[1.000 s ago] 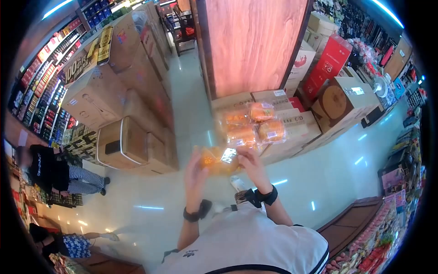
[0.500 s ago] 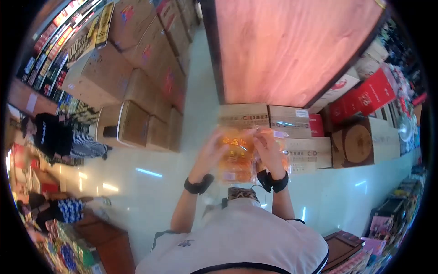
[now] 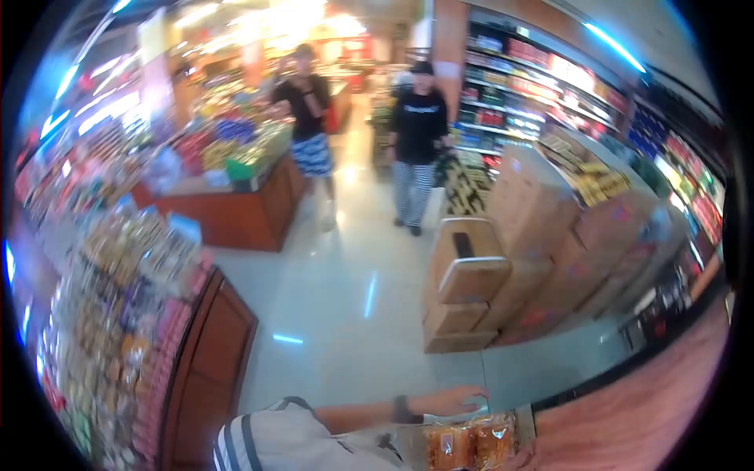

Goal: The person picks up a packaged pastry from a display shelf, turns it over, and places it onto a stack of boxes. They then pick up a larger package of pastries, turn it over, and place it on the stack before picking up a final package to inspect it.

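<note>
At the bottom of the head view, clear packets with orange-brown contents [image 3: 470, 446] lie side by side on cardboard. My left hand [image 3: 454, 401] is just beyond them, its fingers stretched out and holding nothing that I can see. A dark band circles that wrist. A small part of my right hand [image 3: 526, 457] shows at the right end of the packets, near the lower edge; whether its fingers grip a packet I cannot make out.
Stacked cardboard boxes [image 3: 471, 275] stand ahead to the right, beyond a wood-faced panel [image 3: 636, 416]. A display of packaged goods [image 3: 118, 314] is on the left. Two people stand in the aisle: one in striped trousers [image 3: 412, 188], one in patterned shorts [image 3: 312, 155].
The view has swung left and up, from the packets to the shop aisle. My left hand has come off the packets, which both hands were touching before.
</note>
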`<state>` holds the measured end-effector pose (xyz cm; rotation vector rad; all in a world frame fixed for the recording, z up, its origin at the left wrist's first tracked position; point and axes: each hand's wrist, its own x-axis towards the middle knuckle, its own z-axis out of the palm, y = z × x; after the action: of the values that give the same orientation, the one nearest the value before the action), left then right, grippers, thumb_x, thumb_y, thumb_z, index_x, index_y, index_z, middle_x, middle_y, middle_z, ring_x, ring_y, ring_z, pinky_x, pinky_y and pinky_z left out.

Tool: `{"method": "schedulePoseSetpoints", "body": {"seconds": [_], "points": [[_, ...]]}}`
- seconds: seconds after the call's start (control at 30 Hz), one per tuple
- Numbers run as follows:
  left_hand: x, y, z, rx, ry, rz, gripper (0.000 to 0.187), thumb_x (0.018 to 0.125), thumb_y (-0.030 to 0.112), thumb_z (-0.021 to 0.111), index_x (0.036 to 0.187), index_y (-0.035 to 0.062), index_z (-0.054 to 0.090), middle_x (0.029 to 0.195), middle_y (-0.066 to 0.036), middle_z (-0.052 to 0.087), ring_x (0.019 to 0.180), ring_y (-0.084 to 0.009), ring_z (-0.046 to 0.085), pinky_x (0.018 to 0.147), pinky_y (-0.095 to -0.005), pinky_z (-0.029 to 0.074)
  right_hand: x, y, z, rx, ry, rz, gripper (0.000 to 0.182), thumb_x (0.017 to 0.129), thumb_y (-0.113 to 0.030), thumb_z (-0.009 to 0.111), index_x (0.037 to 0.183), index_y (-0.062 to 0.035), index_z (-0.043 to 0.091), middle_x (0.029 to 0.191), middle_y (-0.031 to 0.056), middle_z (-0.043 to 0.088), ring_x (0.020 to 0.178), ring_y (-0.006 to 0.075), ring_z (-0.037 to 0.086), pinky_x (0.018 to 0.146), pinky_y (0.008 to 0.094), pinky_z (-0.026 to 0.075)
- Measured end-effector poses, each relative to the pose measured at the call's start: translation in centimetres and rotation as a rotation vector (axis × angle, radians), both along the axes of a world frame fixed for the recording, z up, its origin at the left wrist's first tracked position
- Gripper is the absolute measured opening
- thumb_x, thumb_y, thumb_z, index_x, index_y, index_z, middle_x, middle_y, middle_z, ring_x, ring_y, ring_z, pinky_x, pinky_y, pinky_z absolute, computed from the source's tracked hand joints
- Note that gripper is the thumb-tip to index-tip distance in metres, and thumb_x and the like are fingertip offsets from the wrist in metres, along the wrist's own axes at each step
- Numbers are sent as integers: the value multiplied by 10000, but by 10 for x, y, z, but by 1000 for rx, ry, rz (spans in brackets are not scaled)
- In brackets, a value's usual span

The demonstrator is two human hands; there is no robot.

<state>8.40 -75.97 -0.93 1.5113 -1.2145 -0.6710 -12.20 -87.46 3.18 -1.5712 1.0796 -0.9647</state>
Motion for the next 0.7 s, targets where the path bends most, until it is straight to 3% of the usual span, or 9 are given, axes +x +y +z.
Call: {"method": "schedulePoseSetpoints", "body": {"seconds": [0.1, 0.2, 0.27, 0.37, 0.43, 0.47, 0.57, 0.7], "points": [[13, 80, -17, -36, 279, 274, 417, 980, 261, 536, 1340, 55, 490, 1233, -98, 567, 1129, -202, 543, 945, -363, 460, 31, 43, -6, 25, -71, 113, 251, 925, -114, 525, 1134, 1, 603, 1073, 113, 629, 976, 218, 581, 859, 322, 467], [0, 194, 34, 52, 415, 618, 398, 991, 251, 511, 1348, 75, 497, 1126, -55, 597, 942, -134, 577, 777, -309, 513, 54, 94, -17, 76, -123, 275, 252, 925, -84, 503, 1143, 3, 596, 1102, 111, 615, 994, 217, 566, 881, 323, 458], [-22, 263, 29, -49, 442, 876, 341, 997, 236, 525, 1263, 28, 572, 1032, -51, 661, 964, -122, 599, 837, -296, 496, 56, 120, -41, -37, -218, 382, 215, 906, -47, 502, 1092, -17, 606, 1037, 79, 627, 930, 181, 571, 836, 299, 465], [-75, 359, 32, -129, 238, 1198, 275, 982, 177, 536, 1187, 11, 615, 1047, -58, 665, 971, -116, 605, 847, -283, 484, 67, 215, 5, -81, -181, 592, 210, 893, -31, 517, 1083, -6, 603, 1035, 78, 634, 883, 168, 588, 797, 285, 472], [-122, 405, 44, -268, 366, 1324, 254, 971, 148, 539, 1163, 5, 622, 1064, -62, 668, 978, -123, 610, 852, -276, 476, 66, 256, 11, -139, -154, 741, 237, 868, -7, 558, 1101, 9, 597, 1041, 86, 648, 854, 179, 626, 760, 281, 495], [-140, 425, 46, -351, 426, 1386, 243, 965, 134, 540, 1150, 2, 625, 1073, -64, 669, 981, -127, 613, 854, -272, 472, 66, 278, 6, -122, -187, 874, 218, 876, 14, 538, 1083, 8, 605, 1088, 87, 622, 915, 163, 604, 813, 275, 472], [-191, 475, 13, -382, 337, 1546, 222, 961, 109, 526, 1125, 2, 631, 1081, -67, 669, 985, -138, 617, 849, -267, 469, 61, 351, 8, 19, -197, 1217, 191, 899, 9, 522, 1069, 9, 612, 1070, 82, 626, 908, 149, 600, 807, 275, 472], [-254, 519, 27, -400, 287, 1692, 203, 958, 91, 517, 1100, 0, 629, 1076, -72, 672, 980, -151, 625, 841, -267, 470, 56, 443, -8, 140, -274, 1358, 183, 925, -2, 508, 1075, 7, 612, 1053, 79, 624, 875, 134, 599, 786, 266, 475]]}}
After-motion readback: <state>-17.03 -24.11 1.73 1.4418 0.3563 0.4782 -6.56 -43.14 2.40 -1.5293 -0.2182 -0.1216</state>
